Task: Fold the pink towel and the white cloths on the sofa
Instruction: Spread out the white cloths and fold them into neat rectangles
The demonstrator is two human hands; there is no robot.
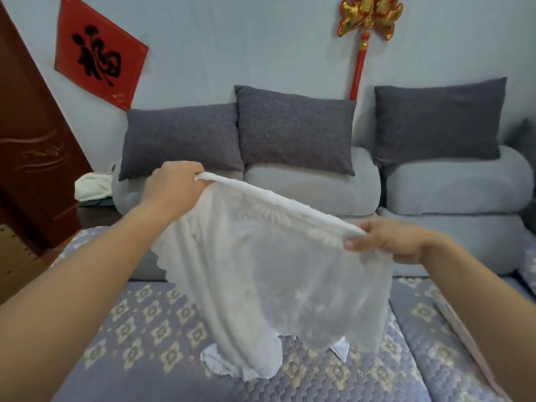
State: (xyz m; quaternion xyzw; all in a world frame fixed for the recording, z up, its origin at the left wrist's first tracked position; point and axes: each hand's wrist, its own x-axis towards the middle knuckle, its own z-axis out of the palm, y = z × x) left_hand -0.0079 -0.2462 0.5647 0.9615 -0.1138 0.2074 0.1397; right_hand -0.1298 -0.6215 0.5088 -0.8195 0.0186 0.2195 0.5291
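A white lace cloth (269, 274) with a scalloped hem hangs in the air in front of me, stretched between both hands. My left hand (171, 187) pinches its upper left corner, higher and farther away. My right hand (388, 242) grips the upper right corner, lower and closer. The cloth's bottom edge drapes down onto the sofa seat (139, 323), where more white fabric (220, 364) lies bunched under it. No pink towel is visible.
The seat has a blue-grey quilted cover with flower motifs. Three dark grey cushions (293, 129) lean on the light grey backrest (313, 187). A white cloth bundle (92, 185) lies on a side table at left, next to a brown door (26, 134).
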